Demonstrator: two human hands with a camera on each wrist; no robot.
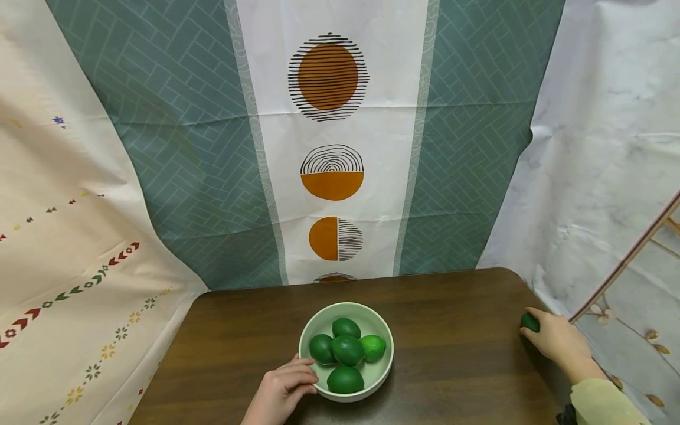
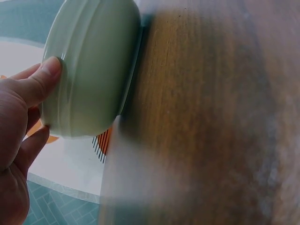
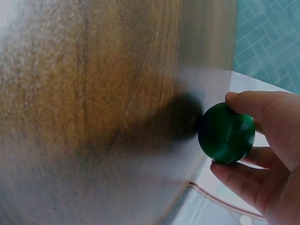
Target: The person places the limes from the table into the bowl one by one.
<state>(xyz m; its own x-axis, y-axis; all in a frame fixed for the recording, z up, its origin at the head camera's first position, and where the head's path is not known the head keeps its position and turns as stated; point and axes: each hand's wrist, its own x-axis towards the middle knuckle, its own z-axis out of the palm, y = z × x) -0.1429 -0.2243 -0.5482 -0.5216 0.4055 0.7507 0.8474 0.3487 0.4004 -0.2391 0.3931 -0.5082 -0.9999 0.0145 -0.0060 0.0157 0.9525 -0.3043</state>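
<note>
A pale green bowl stands near the front middle of the table, with several dark green limes and one brighter green lime inside. My left hand grips the bowl's left rim. In the left wrist view its thumb presses the outer wall, and the other fingers are partly hidden behind the rim. Far to the right, by the table's edge, my right hand holds a dark green lime between thumb and fingers. That lime is at or just above the tabletop; I cannot tell whether they touch.
The brown wooden table stretches between bowl and right hand. Behind it hangs a teal and white cloth with orange circle prints. A cream patterned cloth borders the left side, a white marbled cloth the right.
</note>
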